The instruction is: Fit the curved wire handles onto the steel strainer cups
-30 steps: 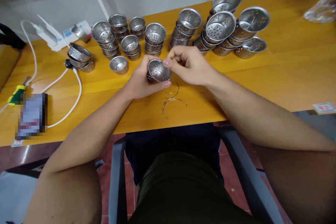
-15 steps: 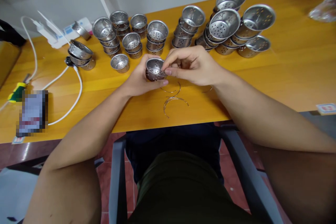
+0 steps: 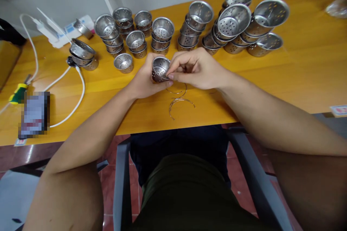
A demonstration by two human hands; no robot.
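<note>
My left hand (image 3: 148, 82) is wrapped round a small perforated metal cup (image 3: 160, 68), holding it above the table with its mouth tilted toward me. The thumb runs along the near side of the cup. My right hand (image 3: 196, 68) is closed in a pinch at the cup's right rim. Whatever lies between its fingertips is too small or hidden to make out. On the table just below my hands lie several thin curved wires (image 3: 182, 100). A single perforated cup (image 3: 124, 63) stands to the left of my left hand.
Stacks of perforated cups (image 3: 162, 30) line the back, with larger cups (image 3: 234, 21) at the right. More cups (image 3: 82, 50) stand left, near a power strip (image 3: 72, 30) and white cable (image 3: 82, 90). A blurred-out phone-like device (image 3: 35, 113) and a yellow-green handle (image 3: 18, 94) lie left.
The cup in my left hand has tipped a little, showing more of its inside. My right fingertips stay at its rim and have shifted slightly left. The view has moved slightly.
</note>
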